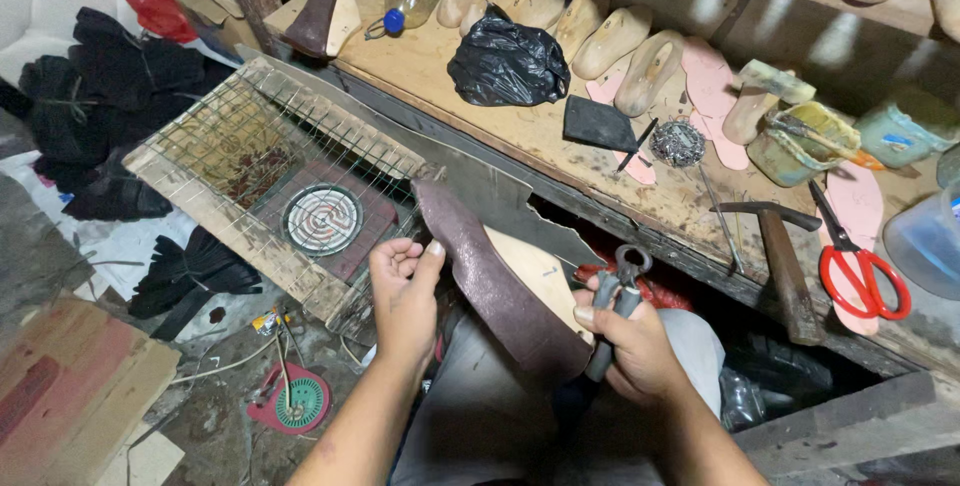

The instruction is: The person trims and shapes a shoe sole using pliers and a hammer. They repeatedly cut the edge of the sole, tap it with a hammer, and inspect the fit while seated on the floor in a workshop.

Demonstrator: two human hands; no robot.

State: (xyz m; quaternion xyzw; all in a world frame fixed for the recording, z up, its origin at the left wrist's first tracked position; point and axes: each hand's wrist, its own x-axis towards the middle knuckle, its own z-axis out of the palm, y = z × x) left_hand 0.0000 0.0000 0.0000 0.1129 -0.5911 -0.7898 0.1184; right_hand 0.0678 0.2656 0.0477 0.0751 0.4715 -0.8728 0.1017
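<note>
Over a cluttered workbench (560,136), the left hand (405,291) pinches the edge of a brown leather-covered shoe form (505,291) running diagonally between both hands, while the right hand (630,341), just beside its heel end, grips pincers (618,291).

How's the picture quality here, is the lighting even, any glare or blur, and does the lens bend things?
Head view: light falls brightest on the workbench, with pale glare patches on the wall plank behind the wooden shoe lasts; the floor at left and the space under the bench sink into shadow. The left hand, right hand and pliers look sharp. Wide-angle distortion bows the bench edge.
</note>
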